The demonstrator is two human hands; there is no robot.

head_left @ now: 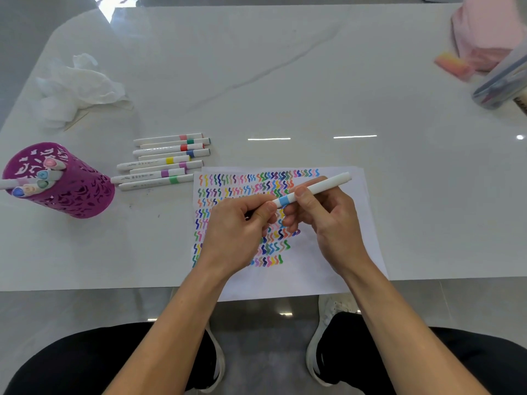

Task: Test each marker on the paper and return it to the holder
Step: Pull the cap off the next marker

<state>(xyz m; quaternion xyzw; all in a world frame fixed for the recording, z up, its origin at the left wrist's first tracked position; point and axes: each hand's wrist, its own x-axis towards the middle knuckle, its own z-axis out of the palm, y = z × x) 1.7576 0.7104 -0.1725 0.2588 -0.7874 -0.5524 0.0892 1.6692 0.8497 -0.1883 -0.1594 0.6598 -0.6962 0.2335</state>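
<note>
A white marker with a light blue band (319, 185) is held slanted above the paper (336, 252), which is covered in rows of coloured squiggles. My right hand (322, 220) grips its barrel just right of the band. My left hand (242, 223) pinches the capped end left of the band. A purple cut-out holder (71, 192) stands at the left with several markers in it. Several more white markers (165, 163) lie in a row between the holder and the paper.
Crumpled white tissue (77, 86) and a thin wooden stick lie at the back left. A pink cloth (484, 32), a pink-orange block (453, 65) and a clear pencil case (502, 81) sit at the far right. The paper overhangs the table's front edge.
</note>
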